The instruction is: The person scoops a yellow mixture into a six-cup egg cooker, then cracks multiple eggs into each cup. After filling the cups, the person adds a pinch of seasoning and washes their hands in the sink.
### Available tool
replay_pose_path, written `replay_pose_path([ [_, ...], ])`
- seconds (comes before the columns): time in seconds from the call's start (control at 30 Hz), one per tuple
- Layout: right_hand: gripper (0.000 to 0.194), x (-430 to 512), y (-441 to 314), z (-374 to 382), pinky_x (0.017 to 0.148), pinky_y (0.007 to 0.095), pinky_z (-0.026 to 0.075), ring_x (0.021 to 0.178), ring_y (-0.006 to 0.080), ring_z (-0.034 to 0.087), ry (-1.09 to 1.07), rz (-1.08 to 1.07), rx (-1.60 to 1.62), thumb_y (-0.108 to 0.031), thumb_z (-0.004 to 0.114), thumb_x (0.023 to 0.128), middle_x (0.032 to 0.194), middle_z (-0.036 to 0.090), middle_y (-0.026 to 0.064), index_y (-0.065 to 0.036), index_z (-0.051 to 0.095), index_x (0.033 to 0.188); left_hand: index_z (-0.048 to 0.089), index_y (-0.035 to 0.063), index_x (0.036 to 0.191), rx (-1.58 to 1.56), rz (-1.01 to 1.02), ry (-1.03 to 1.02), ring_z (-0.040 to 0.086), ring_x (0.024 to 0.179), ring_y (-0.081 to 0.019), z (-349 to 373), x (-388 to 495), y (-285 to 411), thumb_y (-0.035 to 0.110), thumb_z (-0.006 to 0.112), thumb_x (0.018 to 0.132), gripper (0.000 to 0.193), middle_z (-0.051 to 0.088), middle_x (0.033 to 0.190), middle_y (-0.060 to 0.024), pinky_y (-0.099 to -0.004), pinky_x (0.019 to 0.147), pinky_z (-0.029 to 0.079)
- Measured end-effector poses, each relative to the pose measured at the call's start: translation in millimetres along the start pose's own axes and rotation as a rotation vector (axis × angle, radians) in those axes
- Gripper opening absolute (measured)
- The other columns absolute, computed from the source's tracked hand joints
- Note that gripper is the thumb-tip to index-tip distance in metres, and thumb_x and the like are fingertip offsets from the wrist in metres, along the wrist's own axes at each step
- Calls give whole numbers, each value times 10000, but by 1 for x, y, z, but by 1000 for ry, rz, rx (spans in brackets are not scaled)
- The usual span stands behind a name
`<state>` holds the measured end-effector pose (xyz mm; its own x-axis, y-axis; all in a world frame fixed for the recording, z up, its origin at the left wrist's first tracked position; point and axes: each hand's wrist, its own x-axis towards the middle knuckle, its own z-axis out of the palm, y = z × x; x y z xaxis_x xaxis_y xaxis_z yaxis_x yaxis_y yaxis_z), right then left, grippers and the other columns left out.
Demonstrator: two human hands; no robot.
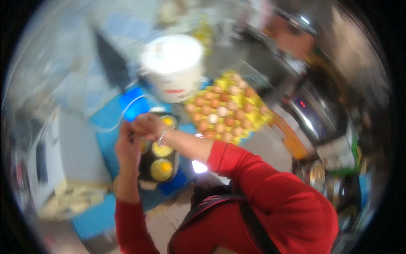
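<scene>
My left hand [127, 144] and my right hand [148, 126] meet above the left side of a dark pan [147, 168]; blur hides whether anything small is between the fingers. Several eggs with yellow yolks lie in round spots of the pan, among them one egg [161, 170] nearest me. My right wrist, wearing a bracelet [162, 137], crosses over the pan. Just beyond my fingers is a bright blue object [134, 104] with a pale cord [122, 116] curving round it. To the right stands a yellow egg tray [261, 122] holding several brown and pale eggs.
A white lidded bucket [177, 82] stands behind the pan. At the left is a pale box [81, 143], with yellowish pieces [76, 200] near it. An appliance with a red lit display [303, 104] sits at the right. Blue surface [92, 219] lies under the pan area.
</scene>
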<state>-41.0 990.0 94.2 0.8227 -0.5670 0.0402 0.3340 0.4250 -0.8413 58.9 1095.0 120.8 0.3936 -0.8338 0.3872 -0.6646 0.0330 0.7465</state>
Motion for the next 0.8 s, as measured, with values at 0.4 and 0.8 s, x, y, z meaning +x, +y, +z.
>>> replay_pose_path([
  [0.4, 247, -533, 36, -192, 425, 240, 446, 700, 225, 649, 1225, -203, 818, -265, 509, 882, 905, 623, 112, -65, 528, 1024, 505, -33, 1186, -145, 346, -457, 530, 1048, -229, 133, -154, 123, 51, 562, 834, 366, 534, 1164, -133, -339, 863, 454],
  [0.8, 300, -875, 50, -320, 525, 327, 468, 614, 219, 556, 1846, -570, 248, -220, 497, 853, 779, 570, 110, -7, 530, 1062, 555, 55, 1163, -284, -9, -610, 574, 1014, -216, 162, -187, 200, 13, 611, 773, 396, 596, 1126, -115, -322, 862, 455],
])
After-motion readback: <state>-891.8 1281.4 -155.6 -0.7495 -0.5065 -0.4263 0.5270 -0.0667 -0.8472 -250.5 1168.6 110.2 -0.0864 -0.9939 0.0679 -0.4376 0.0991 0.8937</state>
